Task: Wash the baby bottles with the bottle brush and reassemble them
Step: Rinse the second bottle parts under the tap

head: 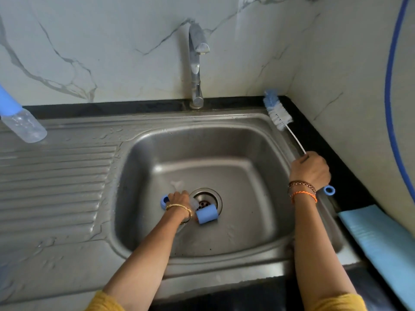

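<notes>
Right hand (309, 168) grips the bottle brush (278, 115); left hand (178, 198) in the sink (258, 140) seemingly holds a clear bottle (194, 202).

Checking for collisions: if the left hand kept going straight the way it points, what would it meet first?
The left hand points toward the sink's back wall; beyond the clear piece it's touching, probably only bare basin floor, then that wall. Depth is unclear.

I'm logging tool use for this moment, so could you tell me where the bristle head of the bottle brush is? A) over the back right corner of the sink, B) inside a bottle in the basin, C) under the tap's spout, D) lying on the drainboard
A: the right hand grips the handle, and the bottle brush angles up over the sink rim's back right corner, touching no bottle.
</notes>
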`<state>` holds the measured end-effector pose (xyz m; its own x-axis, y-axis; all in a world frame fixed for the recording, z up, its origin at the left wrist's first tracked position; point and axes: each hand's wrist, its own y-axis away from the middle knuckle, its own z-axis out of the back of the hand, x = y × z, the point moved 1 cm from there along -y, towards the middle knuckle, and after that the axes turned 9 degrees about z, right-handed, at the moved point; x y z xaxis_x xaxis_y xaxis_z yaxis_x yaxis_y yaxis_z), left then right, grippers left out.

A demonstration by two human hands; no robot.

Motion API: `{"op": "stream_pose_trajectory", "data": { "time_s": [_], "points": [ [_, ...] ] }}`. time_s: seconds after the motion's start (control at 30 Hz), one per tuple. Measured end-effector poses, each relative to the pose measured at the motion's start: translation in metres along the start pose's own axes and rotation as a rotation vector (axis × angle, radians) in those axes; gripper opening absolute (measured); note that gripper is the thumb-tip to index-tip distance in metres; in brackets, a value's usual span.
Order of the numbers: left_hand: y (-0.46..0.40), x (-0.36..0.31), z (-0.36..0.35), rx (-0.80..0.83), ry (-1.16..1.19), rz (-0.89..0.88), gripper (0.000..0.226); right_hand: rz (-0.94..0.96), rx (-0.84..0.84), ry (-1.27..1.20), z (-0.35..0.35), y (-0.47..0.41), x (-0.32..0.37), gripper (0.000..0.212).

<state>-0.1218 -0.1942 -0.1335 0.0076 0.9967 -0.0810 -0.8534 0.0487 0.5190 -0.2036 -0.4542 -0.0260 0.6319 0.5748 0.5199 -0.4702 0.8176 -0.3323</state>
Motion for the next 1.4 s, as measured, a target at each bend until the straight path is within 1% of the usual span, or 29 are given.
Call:
{"op": "stream_pose_trajectory", "data": {
  "time_s": [0.07, 0.17, 0.3, 0.37, 0.43, 0.57, 0.67, 0.7, 0.77, 0.83, 0.87, 0.93, 1.0, 1.07, 1.13, 1.17, 1.23, 1.27, 1.3, 1.37, 1.4],
  "points": [
    [0.001, 0.002, -0.002, -0.009, -0.026, 0.018, 0.064, 0.009, -0.009, 0.040, 0.001, -0.002, -0.005, 0.023],
    [0.000, 0.004, -0.004, 0.021, -0.023, 0.020, 0.062, 0.011, -0.022, 0.081, 0.004, -0.008, -0.013, 0.023],
    [0.002, 0.006, -0.004, 0.036, -0.012, 0.038, 0.066, 0.024, -0.001, 0.123, 0.004, -0.019, -0.025, 0.025],
    [0.000, 0.005, -0.005, 0.047, 0.020, 0.042, 0.064, 0.050, 0.015, 0.144, 0.002, -0.020, -0.030, 0.028],
    [0.001, 0.004, -0.003, 0.046, 0.043, 0.044, 0.060, 0.073, -0.015, 0.128, -0.001, -0.019, -0.033, 0.033],
    [0.003, 0.004, 0.000, 0.035, 0.087, 0.048, 0.058, 0.125, -0.117, 0.071, 0.000, -0.017, -0.030, 0.042],
    [0.005, 0.003, 0.004, -0.013, 0.118, 0.043, 0.042, 0.215, -0.225, -0.004, 0.002, -0.011, -0.018, 0.044],
    [0.005, 0.003, 0.005, -0.033, 0.138, 0.039, 0.040, 0.224, -0.253, -0.049, 0.001, -0.007, -0.012, 0.043],
    [0.003, 0.001, 0.009, -0.071, 0.239, 0.028, 0.046, 0.276, -0.296, -0.170, -0.002, -0.002, 0.000, 0.042],
    [0.000, -0.001, 0.018, -0.146, 0.423, 0.000, 0.055, 0.370, -0.332, -0.330, -0.006, 0.004, 0.014, 0.040],
    [0.000, -0.003, 0.023, -0.181, 0.536, -0.023, 0.060, 0.372, -0.298, -0.453, -0.007, 0.007, 0.023, 0.040],
    [0.001, -0.008, 0.039, -0.253, 0.785, -0.079, 0.066, 0.285, -0.160, -0.704, -0.013, 0.009, 0.043, 0.037],
    [0.001, -0.009, 0.058, -0.349, 0.996, -0.107, 0.062, 0.188, 0.003, -0.876, -0.023, 0.007, 0.068, 0.030],
    [-0.004, -0.009, 0.078, -0.413, 1.111, -0.134, 0.061, 0.040, 0.215, -1.074, -0.033, -0.001, 0.097, 0.016],
    [-0.009, -0.010, 0.096, -0.438, 1.147, -0.193, 0.061, -0.180, 0.485, -1.250, -0.047, -0.015, 0.129, 0.006],
    [-0.013, -0.010, 0.103, -0.443, 1.156, -0.212, 0.062, -0.284, 0.618, -1.314, -0.057, -0.021, 0.144, 0.008],
    [-0.019, -0.010, 0.113, -0.462, 1.186, -0.226, 0.063, -0.448, 0.870, -1.384, -0.078, -0.030, 0.171, 0.020],
    [-0.022, -0.010, 0.115, -0.475, 1.199, -0.226, 0.063, -0.529, 0.956, -1.413, -0.090, -0.032, 0.182, 0.027],
    [-0.026, -0.010, 0.117, -0.486, 1.211, -0.221, 0.063, -0.606, 1.012, -1.444, -0.102, -0.034, 0.192, 0.034],
    [-0.030, -0.011, 0.119, -0.492, 1.238, -0.207, 0.063, -0.733, 1.046, -1.506, -0.120, -0.037, 0.208, 0.048],
    [-0.033, -0.012, 0.121, -0.491, 1.244, -0.203, 0.064, -0.771, 1.056, -1.545, -0.125, -0.039, 0.216, 0.050]
  ]
}}
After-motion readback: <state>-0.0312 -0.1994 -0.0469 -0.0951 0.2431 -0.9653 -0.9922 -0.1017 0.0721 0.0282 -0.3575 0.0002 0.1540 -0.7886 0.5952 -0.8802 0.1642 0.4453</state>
